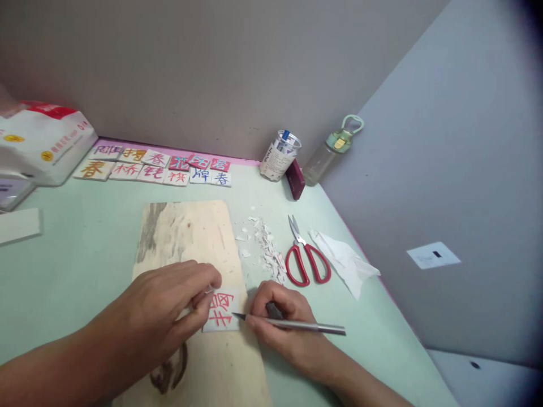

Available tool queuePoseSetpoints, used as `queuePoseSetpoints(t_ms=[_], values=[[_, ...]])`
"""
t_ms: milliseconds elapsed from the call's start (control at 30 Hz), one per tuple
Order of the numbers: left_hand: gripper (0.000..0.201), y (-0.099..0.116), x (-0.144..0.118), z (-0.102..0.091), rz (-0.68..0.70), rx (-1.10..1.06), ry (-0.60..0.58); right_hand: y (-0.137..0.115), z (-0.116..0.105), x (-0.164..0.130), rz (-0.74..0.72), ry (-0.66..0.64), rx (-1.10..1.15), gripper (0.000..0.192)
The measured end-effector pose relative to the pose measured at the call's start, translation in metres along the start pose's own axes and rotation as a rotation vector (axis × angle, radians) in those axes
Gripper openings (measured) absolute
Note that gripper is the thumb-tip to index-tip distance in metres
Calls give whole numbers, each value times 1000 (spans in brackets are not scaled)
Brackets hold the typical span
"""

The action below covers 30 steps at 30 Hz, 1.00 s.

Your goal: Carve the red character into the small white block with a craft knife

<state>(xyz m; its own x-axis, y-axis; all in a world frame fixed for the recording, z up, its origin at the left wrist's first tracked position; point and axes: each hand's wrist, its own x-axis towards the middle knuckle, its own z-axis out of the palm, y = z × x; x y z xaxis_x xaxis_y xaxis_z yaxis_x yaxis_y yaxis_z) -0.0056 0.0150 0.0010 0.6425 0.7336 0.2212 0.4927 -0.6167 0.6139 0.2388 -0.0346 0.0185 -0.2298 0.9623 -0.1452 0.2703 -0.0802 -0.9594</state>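
A small white tile (223, 321) with a red character lies on the wooden board (186, 220). My left hand (173, 305) is over the tile's left side, thumb and forefinger pinched together. A small whitish bit shows at that pinch, too little of it to name. My right hand (288, 319) is closed around a silver craft knife (305, 326), held pen-like. The knife's dark tip points left, at the right part of the red character; whether it touches the surface I cannot tell.
White shavings (269, 246) lie right of the board, beside red-handled scissors (303, 254) and a crumpled tissue (348, 263). Behind them stand a can (275, 161), a dark red box-like object (296, 181) and a bottle (324, 158). Several character tiles (125, 171) line the back; a white package (55, 152) is left.
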Motion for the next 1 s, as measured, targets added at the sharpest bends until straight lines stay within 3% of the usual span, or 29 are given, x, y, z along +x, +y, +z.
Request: queuePoseSetpoints(t_ms=[67, 133, 167, 233, 300, 500, 667, 1000], values=[[20, 0, -1, 1, 29, -4, -37, -1, 1, 1, 10, -23, 20, 17], [5, -2, -3, 2, 28, -3, -70, -2, 1, 1, 4, -41, 25, 18], [10, -3, -5, 3, 23, 3, -90, -2, 0, 2, -2, -50, 22, 18], [44, -5, -7, 6, 8, 22, -115, -3, -1, 2, -23, -66, 7, 18], [59, -6, -9, 8, 10, 21, -119, -4, -3, 2, -36, -81, -11, 16], [66, -6, -6, 8, 105, -69, -141, -4, -6, 2, -37, -107, 4, 16], [66, -8, -6, 8, 97, -84, -170, 0, -2, 3, -84, -139, -26, 13], [61, -11, -7, 8, 110, -80, -166, 0, -5, 2, -318, -188, -231, 17]])
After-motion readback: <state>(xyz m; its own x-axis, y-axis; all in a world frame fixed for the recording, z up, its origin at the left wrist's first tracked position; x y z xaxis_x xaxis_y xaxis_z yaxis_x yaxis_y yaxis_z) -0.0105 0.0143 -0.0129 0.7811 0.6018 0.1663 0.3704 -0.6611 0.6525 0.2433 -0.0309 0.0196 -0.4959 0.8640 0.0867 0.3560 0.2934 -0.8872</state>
